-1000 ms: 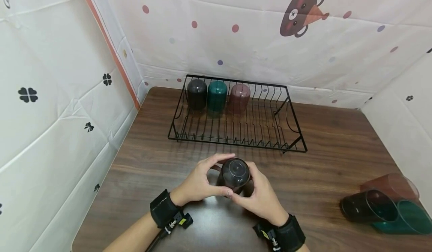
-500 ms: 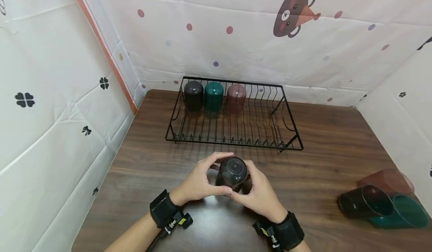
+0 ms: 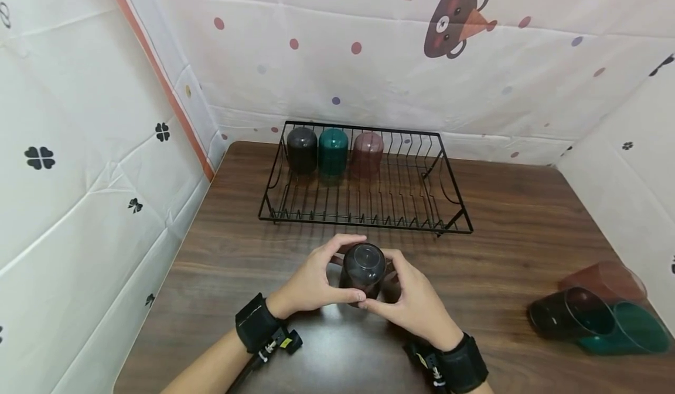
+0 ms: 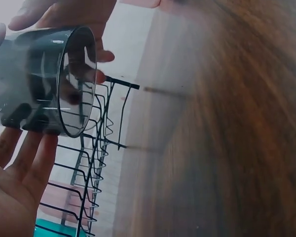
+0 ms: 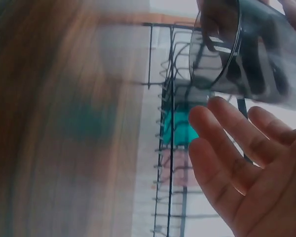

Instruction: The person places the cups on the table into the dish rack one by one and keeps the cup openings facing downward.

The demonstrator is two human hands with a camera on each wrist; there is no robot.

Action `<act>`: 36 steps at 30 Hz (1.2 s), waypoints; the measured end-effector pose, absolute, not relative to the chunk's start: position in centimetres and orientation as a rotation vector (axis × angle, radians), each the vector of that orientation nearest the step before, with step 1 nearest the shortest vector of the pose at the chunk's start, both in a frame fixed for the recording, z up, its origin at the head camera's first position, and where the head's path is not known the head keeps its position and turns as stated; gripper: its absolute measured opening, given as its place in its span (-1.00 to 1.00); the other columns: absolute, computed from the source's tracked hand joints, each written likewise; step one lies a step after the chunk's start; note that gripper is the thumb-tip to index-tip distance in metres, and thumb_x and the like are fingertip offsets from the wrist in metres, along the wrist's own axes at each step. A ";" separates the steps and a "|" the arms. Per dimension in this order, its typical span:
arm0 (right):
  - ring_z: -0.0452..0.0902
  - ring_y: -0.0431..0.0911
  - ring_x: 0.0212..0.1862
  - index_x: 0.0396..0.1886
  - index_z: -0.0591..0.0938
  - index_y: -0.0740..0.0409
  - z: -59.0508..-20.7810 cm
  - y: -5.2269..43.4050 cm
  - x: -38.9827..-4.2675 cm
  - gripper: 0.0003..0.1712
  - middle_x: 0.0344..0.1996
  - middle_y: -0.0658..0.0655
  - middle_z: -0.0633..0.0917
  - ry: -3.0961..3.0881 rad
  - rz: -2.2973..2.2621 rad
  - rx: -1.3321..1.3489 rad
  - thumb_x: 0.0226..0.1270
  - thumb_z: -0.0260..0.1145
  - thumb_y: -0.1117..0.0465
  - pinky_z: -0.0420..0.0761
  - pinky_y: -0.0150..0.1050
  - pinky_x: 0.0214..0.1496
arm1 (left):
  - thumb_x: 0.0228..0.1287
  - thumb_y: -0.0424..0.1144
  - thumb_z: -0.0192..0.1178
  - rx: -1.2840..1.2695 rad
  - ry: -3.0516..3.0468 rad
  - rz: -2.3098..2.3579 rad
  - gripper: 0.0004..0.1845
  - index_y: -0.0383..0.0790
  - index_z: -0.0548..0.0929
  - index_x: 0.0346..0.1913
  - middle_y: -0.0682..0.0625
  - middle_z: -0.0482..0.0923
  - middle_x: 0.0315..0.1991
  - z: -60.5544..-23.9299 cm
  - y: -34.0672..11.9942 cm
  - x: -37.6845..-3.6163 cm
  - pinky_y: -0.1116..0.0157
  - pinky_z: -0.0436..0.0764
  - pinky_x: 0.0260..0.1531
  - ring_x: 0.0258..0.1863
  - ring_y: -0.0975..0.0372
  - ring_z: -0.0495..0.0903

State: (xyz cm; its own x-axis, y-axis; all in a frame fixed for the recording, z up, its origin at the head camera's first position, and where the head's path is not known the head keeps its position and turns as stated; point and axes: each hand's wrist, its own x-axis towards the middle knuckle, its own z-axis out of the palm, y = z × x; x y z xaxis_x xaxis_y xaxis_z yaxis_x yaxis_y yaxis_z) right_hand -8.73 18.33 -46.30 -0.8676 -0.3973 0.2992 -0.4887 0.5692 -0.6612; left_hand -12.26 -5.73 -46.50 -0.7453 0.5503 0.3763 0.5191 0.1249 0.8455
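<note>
A dark grey see-through cup [image 3: 364,268], mouth down, is between both hands in front of the rack. My left hand [image 3: 313,279] grips it, the thumb across the near side; in the left wrist view its curled fingers [image 4: 27,153] lie along the glass. My right hand [image 3: 419,303] is at the cup's right side. In the right wrist view its fingers [image 5: 227,182] are loosely extended, tips right beside the glass. A black wire dish rack [image 3: 364,224] stands behind, with an upside-down grey cup [image 3: 302,150], teal cup [image 3: 333,150] and pink cup [image 3: 367,152] at its back left.
On the right of the wooden table [image 3: 506,277], three more cups lie on their sides close together: a dark grey cup [image 3: 554,315], a teal cup [image 3: 627,338] and a pink cup [image 3: 596,279]. White patterned sheets [image 3: 253,71] border the table behind and at both sides.
My right hand and wrist have shifted slightly right, away from the cup. The left hand stays around it almost in place. The camera view has shifted a little.
</note>
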 end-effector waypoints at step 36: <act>0.01 -0.83 -0.42 0.06 0.67 0.28 -44.5 33.3 -0.1 -0.53 -0.02 0.37 0.59 -2.270 0.478 -0.554 0.23 0.49 0.12 0.16 -0.52 -0.39 | 0.09 -0.12 0.57 1.196 2.363 1.765 -0.12 0.21 0.33 0.46 0.07 0.51 0.25 -37.2 -4.0 -17.7 0.30 0.76 -0.18 0.05 0.22 0.61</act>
